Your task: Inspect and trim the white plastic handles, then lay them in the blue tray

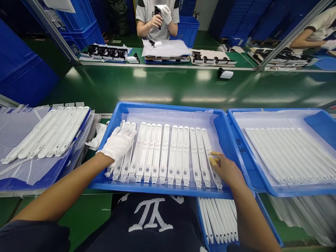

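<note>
A blue plastic tray (157,186) lined with a clear sheet lies in front of me, holding a row of several long white plastic strips (164,154) side by side. My left hand (118,143), in a white glove, rests spread over the strips at the row's left end and holds nothing I can see. My right hand (224,168), bare with yellow finger cots, lies at the row's right end. Its fingertips touch the rightmost white strip (207,154).
A second blue tray (301,192) of white strips stands to the right, and more strips lie on a plastic sheet (47,133) to the left. Beyond a green bench, a co-worker (157,21) handles a dark part. Trays of black parts and blue crates (78,35) stand there.
</note>
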Available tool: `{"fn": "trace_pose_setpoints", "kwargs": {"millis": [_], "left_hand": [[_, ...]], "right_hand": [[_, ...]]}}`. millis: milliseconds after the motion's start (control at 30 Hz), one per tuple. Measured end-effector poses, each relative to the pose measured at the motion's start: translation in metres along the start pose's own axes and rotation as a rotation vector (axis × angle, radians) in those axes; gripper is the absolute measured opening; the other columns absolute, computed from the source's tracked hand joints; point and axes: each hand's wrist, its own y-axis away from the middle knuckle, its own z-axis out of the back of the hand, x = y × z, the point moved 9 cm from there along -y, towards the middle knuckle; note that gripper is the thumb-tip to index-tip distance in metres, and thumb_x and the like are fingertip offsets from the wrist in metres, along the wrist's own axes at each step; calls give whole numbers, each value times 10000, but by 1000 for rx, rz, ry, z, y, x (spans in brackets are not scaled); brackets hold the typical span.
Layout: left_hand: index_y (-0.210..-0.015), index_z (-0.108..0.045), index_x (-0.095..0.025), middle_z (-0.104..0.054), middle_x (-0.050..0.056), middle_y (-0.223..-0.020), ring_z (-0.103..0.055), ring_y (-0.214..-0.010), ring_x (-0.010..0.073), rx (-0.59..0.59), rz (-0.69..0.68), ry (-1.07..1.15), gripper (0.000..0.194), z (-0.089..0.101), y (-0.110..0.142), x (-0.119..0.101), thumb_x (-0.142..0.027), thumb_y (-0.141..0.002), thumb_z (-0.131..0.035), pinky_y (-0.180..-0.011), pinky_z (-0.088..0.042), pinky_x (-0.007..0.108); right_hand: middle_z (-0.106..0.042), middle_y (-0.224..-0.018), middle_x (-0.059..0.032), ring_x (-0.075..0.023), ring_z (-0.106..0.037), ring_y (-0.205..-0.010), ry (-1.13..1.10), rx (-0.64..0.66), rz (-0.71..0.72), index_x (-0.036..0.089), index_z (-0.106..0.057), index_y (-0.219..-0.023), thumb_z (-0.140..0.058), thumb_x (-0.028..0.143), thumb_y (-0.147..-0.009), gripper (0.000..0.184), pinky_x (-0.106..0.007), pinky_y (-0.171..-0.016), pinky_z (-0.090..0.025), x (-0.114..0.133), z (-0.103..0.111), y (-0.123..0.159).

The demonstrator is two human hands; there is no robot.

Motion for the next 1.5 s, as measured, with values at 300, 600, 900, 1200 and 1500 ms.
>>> {"fn": "trace_pose_setpoints", "kwargs": {"millis": [300,600,900,1200,1500], "left_hand": [[-1321,-635,-196,-663,103,-1384,-511,-1396,255,13,-317,53,341,-5,-9,-76,-295,-1017,-515,-1244,-259,485],[-1179,-689,-170,-718,157,-1237,-591,-1285,353,-61,-296,52,345,8,-2,-73,-293,-1037,-399,-1112,-398,636],[-1173,-681,-197,-693,96,-1304,-582,-1289,274,-90,-706,62,305,3,-15,-166,-330,-1055,-434,-1179,-348,543],[-895,-693,-179,-659,61,-737,-638,-767,243,-302,-672,19,349,34,-6,-173,-272,-1052,-396,-997,-488,585],[-1411,-587,-220,-596,113,-1473,-532,-1362,341,-157,-837,23,466,-3,-31,-258,-404,-983,-592,-1135,-408,578]], "right_hand": [[-728,-830,-86,-249,-702,-766,6,30,-28,127,-607,-1318,-492,261,-972,389,-289,-602,-442,0,-2,3],[-754,-950,-113,-267,-709,-897,-7,21,-33,132,-597,-1320,-498,266,-988,371,-297,-662,-444,0,-7,10],[-759,-1018,-133,-280,-710,-975,13,56,-24,132,-597,-1313,-499,242,-992,354,-302,-702,-468,4,-7,17],[-740,-1147,-151,-280,-693,-1057,-15,58,-15,139,-583,-1317,-470,261,-1006,352,-306,-768,-491,7,-7,25],[-743,-1135,-140,-281,-704,-1026,-45,35,-3,148,-604,-1280,-505,245,-983,328,-324,-767,-511,3,-8,29]]}}
